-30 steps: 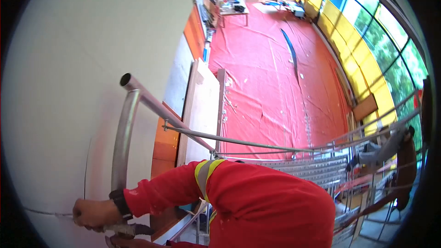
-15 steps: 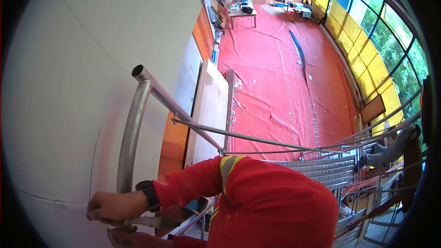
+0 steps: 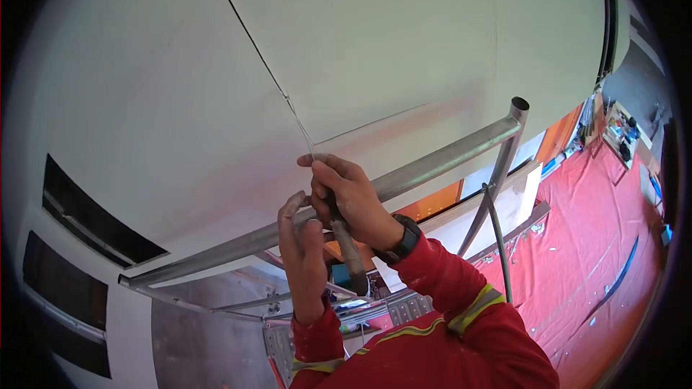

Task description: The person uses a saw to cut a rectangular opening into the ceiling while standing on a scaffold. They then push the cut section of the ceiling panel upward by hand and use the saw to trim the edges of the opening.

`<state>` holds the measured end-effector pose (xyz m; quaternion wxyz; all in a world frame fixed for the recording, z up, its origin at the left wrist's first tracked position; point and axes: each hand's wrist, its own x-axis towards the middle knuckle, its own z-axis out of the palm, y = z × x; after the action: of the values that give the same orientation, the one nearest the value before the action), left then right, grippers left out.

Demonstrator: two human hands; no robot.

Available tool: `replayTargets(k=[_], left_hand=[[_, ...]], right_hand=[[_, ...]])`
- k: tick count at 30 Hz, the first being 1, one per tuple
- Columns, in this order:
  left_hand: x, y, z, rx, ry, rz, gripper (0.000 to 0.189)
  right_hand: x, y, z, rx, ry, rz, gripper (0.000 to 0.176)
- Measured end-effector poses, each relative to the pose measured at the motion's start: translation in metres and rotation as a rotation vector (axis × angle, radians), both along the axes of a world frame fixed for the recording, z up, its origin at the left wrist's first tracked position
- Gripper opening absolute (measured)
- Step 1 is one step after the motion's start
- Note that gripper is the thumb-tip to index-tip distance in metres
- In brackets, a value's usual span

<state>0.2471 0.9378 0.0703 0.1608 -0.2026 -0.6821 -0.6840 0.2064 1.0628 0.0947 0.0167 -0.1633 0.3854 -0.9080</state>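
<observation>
My right hand (image 3: 355, 202), with a dark watch (image 3: 408, 238) at the wrist, is closed around a hand tool with a thick, smeared handle (image 3: 349, 256). The handle slants down below the palm, while the working end is hidden by my fingers. Those fingertips are right at the pale wall (image 3: 404, 36), where a dark seam (image 3: 249, 32) runs down to them. A thinner line (image 3: 371, 124) branches off to the right there. Just left of the tool, my left hand (image 3: 303, 252) is raised with fingers stretched up and thumb apart, holding nothing visible.
A metal scaffold rail (image 3: 440, 162) crosses behind my hands, joined to a post at the right. Dark rectangular openings (image 3: 97, 209) break the wall at lower left. Far below lies a red floor covering (image 3: 577, 245), with a cluttered table (image 3: 621, 130) at the far end.
The view has swung left toward the wall, so both hands now appear near the middle. My left hand has come up beside the tool; my right hand still grips it.
</observation>
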Motion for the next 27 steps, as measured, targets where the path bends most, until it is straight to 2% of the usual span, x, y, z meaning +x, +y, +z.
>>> replayTargets(k=[2, 5, 17, 23, 26, 27], left_hand=[[0.001, 0.0, -0.002, -0.146, 0.109, 0.067, 0.045], [0.016, 0.013, 0.012, -0.136, 0.035, 0.049, 0.049], [0.017, 0.021, 0.007, -0.219, 0.084, 0.142, 0.052], [0.011, -0.004, 0.005, -0.328, 0.107, 0.281, 0.051], [0.013, -0.026, 0.017, -0.419, -0.029, 0.306, 0.049], [0.012, -0.032, 0.022, -0.463, 0.035, 0.297, 0.045]], right_hand=[[-0.005, 0.0, 0.003, 0.031, -0.002, -0.004, 0.037], [-0.009, 0.002, 0.005, 0.041, 0.0, 0.016, 0.036], [-0.014, 0.007, 0.004, 0.054, -0.023, 0.058, 0.033], [-0.019, -0.018, 0.001, 0.009, -0.004, 0.076, 0.029], [-0.02, -0.024, 0.001, 0.042, 0.002, 0.076, 0.028], [-0.021, -0.025, 0.002, 0.062, 0.0, 0.079, 0.028]])
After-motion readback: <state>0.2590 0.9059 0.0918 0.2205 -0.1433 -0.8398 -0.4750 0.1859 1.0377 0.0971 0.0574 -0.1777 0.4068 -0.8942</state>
